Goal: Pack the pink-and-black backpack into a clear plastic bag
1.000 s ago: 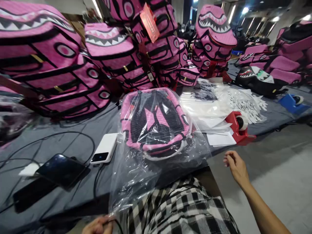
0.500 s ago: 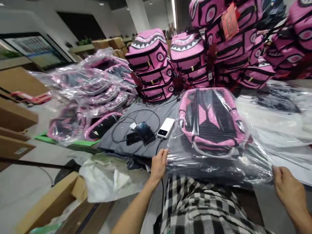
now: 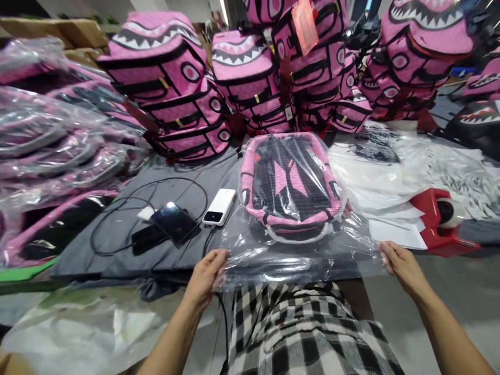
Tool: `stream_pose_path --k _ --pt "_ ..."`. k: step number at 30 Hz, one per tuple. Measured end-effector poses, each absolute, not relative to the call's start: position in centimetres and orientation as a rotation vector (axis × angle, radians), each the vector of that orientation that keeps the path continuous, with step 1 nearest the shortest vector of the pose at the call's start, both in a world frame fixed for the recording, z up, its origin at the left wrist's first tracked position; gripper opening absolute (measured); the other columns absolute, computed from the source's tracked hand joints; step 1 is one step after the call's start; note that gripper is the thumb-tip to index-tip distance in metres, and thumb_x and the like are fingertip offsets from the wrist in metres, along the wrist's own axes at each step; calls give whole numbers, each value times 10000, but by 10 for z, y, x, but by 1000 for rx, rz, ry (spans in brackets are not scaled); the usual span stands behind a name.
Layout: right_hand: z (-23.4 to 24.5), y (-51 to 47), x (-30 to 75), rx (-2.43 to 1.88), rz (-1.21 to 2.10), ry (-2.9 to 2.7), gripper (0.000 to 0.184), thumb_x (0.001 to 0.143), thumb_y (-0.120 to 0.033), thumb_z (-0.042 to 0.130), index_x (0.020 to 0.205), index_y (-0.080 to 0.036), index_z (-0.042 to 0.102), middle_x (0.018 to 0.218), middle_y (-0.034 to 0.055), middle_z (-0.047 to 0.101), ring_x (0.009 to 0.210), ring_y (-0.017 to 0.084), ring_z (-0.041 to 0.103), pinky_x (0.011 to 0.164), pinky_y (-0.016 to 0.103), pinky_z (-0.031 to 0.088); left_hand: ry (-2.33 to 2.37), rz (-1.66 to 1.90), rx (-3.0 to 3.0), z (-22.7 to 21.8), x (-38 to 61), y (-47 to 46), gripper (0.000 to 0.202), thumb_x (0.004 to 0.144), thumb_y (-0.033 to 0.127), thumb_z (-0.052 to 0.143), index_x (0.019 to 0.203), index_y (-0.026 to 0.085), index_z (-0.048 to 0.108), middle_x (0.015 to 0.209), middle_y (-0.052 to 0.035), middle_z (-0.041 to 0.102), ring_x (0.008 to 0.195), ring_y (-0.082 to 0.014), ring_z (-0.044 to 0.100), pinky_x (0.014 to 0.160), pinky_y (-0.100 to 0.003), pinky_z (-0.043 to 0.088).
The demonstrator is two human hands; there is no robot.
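A pink and black backpack (image 3: 291, 182) lies flat inside a clear plastic bag (image 3: 300, 255) on the grey table (image 3: 117, 239), straight in front of me. My left hand (image 3: 205, 276) pinches the bag's open edge at its near left corner. At the near right corner my right hand (image 3: 402, 265) grips the same edge. The plastic is stretched between both hands over the table's front edge, above my checked shirt.
Pink shark-mouth backpacks (image 3: 172, 88) are stacked at the back. Bagged backpacks (image 3: 50, 151) are piled at the left. A white power bank (image 3: 219, 207), two phones (image 3: 174, 223) and cables lie left of the bag. A red tape dispenser (image 3: 443, 219) and papers (image 3: 390, 198) are on the right.
A second ago only my left hand was at the plastic and my right hung free. Both hands now grip the bag's near edge, and the view has turned back to centre on the backpack.
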State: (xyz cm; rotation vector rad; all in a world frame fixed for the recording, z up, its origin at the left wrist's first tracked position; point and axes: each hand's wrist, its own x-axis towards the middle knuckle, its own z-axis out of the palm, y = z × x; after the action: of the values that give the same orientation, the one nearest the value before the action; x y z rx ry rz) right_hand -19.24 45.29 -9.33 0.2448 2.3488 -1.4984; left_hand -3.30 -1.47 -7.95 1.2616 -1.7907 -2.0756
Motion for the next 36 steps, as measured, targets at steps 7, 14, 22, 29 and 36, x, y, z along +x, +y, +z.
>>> stream_pose_path --k 7,14,22,29,36 --pt "-113 492 -190 -1607 -521 3298 328 954 -218 601 1277 -216 660 1286 118 652 1160 245 641 1029 416 500 -2423 113 -412 -99 0 -61 414 874 58 638 1246 238 642 1257 -93 666 1245 -240 584 1115 -393 398" --pt "-94 470 -206 -945 -1638 2618 260 959 -418 623 884 -225 780 939 59 749 896 180 733 853 257 590 -2538 -772 -358 -79 -14 -50 265 1011 127 465 1165 208 665 1110 11 723 1076 -77 656 1072 -190 412" --pt "-108 396 -227 263 -2357 2671 691 782 -855 563 756 -165 572 564 14 524 500 117 500 512 235 439 -2187 -1262 605 -76 -59 -24 567 916 663 449 800 143 643 622 -64 639 589 -178 623 612 -282 526" --pt "-107 383 -237 265 -2089 2634 794 676 -939 543 805 -156 580 518 -28 384 440 113 371 412 262 316 -2350 -860 610 -60 -105 -10 565 866 610 520 1088 115 675 992 -154 713 909 -312 651 938 -503 433" --pt "-98 385 -231 200 -2165 2744 722 799 -876 498 852 -159 560 515 -33 391 451 114 394 446 248 334 -2524 -161 -331 -31 -133 81 457 828 511 758 997 135 562 1103 -102 612 1078 -279 500 1003 -427 310"
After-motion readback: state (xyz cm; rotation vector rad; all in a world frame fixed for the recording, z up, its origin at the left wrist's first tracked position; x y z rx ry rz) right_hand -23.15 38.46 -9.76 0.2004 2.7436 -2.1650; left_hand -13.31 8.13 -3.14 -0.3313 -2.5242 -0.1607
